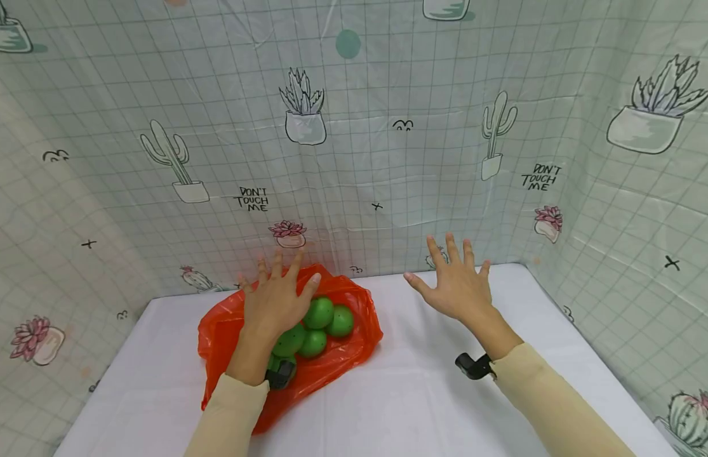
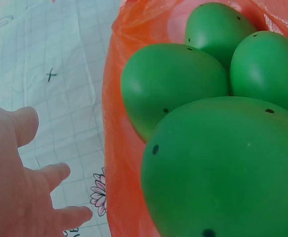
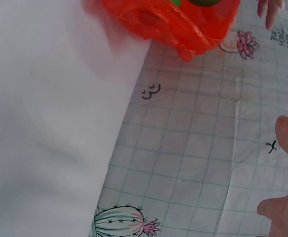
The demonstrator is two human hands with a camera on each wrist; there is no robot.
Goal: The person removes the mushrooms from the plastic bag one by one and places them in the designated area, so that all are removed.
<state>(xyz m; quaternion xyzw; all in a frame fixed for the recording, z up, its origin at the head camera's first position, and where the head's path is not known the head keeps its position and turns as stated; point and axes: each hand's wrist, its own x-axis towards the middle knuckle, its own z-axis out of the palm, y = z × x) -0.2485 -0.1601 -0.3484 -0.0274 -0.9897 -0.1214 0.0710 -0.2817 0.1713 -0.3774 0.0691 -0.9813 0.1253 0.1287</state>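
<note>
Several green balls (image 1: 313,343) with small dark spots lie in an open red plastic bag (image 1: 354,355) on the table. Above the bag's left part, my left hand (image 1: 273,303) is spread with straight fingers and holds nothing; it covers some of the contents. Large green balls (image 2: 223,163) fill much of the left wrist view, beside the left hand (image 2: 20,182). My right hand (image 1: 459,289) is spread too, holding nothing, to the right of the bag. Only part of the right hand (image 3: 287,187) shows in the right wrist view, apart from the red bag (image 3: 168,29).
A white cloth covers the table (image 1: 411,393). Behind it and along both sides hangs a gridded curtain (image 1: 376,165) printed with cacti and potted plants. Black straps with small dark devices sit at both wrists, the right device (image 1: 474,366) showing clearly.
</note>
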